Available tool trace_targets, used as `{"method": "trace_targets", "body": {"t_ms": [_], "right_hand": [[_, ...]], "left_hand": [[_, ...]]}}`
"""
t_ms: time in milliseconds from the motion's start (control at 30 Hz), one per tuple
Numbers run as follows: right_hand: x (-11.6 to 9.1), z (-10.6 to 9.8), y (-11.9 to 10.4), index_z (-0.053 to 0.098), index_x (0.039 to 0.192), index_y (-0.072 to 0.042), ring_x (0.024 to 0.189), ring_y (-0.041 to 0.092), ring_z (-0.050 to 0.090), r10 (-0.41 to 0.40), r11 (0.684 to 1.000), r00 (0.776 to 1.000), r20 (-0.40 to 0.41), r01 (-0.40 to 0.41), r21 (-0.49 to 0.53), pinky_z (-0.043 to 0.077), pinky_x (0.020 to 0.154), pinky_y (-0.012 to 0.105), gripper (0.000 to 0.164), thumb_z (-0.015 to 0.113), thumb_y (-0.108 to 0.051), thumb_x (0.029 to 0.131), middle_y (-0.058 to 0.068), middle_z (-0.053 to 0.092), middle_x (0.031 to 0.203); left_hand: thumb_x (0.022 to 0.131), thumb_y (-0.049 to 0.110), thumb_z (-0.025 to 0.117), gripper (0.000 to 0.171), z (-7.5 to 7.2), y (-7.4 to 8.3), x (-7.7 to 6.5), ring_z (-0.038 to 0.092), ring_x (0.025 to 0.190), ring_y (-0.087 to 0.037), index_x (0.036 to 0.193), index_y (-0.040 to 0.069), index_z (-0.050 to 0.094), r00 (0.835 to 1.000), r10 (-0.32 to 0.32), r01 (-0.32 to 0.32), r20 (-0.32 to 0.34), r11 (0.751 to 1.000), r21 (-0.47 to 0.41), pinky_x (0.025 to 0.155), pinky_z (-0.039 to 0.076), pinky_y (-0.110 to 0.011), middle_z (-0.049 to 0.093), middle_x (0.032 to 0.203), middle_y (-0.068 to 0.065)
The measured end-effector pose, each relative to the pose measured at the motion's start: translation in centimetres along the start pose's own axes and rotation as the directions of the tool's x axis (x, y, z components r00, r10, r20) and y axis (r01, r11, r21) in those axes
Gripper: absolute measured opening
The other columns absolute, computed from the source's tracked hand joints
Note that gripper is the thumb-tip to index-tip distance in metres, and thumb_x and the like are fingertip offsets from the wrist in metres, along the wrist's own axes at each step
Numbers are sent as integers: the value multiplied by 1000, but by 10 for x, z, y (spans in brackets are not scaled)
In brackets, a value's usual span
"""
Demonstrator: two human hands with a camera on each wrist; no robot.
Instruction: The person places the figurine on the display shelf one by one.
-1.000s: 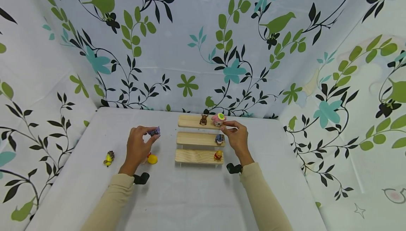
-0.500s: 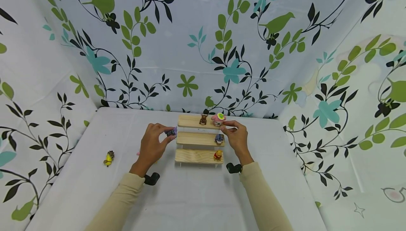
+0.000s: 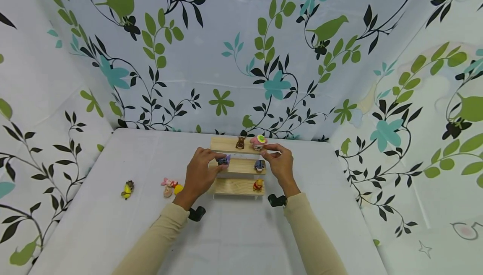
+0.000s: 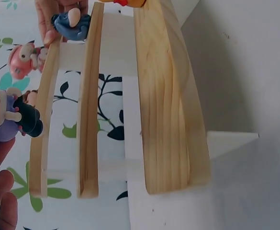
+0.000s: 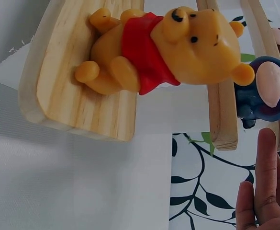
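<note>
My left hand (image 3: 201, 172) pinches a small purple figurine (image 3: 224, 160) with dark parts, held over the left part of the middle tier of a three-tier wooden display shelf (image 3: 235, 186). In the left wrist view the purple figurine (image 4: 8, 117) appears in front of the top tier. At the top tier's right end, my right hand (image 3: 281, 164) grips the board between thumb and forefinger, beside a pink figurine (image 3: 258, 141). A brown figurine (image 3: 240, 142) stands left of the pink one. A blue donkey figurine (image 5: 264, 88) sits on the middle tier, and a yellow bear figurine in red (image 5: 163, 52) on the bottom one.
Left of the shelf, a pink figurine (image 3: 167, 182) and a yellow piece (image 3: 178, 189) lie on the white-covered table (image 3: 241, 233). Farther left lies a yellow-and-dark figurine (image 3: 127, 190). A leaf-patterned cloth (image 3: 211, 57) hangs behind the table.
My left hand has carried the purple figurine rightward from above the table to the middle tier. The pieces on the table behind it are uncovered. My right hand has stayed in place.
</note>
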State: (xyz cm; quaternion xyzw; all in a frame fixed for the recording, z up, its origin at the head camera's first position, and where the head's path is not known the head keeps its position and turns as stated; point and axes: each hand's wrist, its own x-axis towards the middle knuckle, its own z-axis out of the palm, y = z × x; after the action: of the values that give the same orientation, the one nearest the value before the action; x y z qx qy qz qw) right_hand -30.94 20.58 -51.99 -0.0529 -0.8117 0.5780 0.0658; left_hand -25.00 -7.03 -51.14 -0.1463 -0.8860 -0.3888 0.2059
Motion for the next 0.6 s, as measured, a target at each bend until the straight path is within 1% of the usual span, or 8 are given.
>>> {"method": "trace_targets", "body": {"t_ms": [133, 300, 433, 600], "right_hand": [[0, 0, 0, 79, 111, -13, 86, 15, 72, -6, 1000, 1000, 0, 6, 6, 51, 67, 21, 19, 84, -17, 93, 6, 76, 117], [1, 0, 1, 80, 111, -13, 86, 14, 72, -7, 1000, 1000, 1, 7, 4, 50, 66, 21, 20, 85, -18, 93, 6, 76, 117], [0, -1, 0, 79, 112, -13, 86, 14, 72, 0, 1000, 1000, 5, 0, 8, 51, 67, 21, 20, 84, -18, 93, 6, 77, 117], [0, -1, -2, 79, 112, -12, 86, 15, 72, -1, 1000, 1000, 5, 1, 12, 50, 66, 22, 20, 84, -17, 93, 7, 77, 117]], "left_hand": [[83, 24, 93, 35, 9, 5, 4, 57, 103, -22, 115, 15, 83, 1000, 14, -15, 5, 1000, 5, 87, 56, -43, 77, 110, -4], [80, 23, 95, 36, 19, 7, 7, 56, 100, -22, 114, 15, 83, 999, 36, -36, 12, 999, 3, 83, 56, -42, 77, 109, -5], [81, 26, 95, 36, 28, 8, 9, 56, 100, -21, 113, 16, 83, 999, 34, -34, 24, 999, 23, 83, 55, -41, 77, 110, -3], [80, 25, 95, 36, 38, 10, 9, 58, 101, -21, 112, 16, 83, 999, 34, -35, 21, 999, 30, 85, 57, -41, 78, 110, -3]]}}
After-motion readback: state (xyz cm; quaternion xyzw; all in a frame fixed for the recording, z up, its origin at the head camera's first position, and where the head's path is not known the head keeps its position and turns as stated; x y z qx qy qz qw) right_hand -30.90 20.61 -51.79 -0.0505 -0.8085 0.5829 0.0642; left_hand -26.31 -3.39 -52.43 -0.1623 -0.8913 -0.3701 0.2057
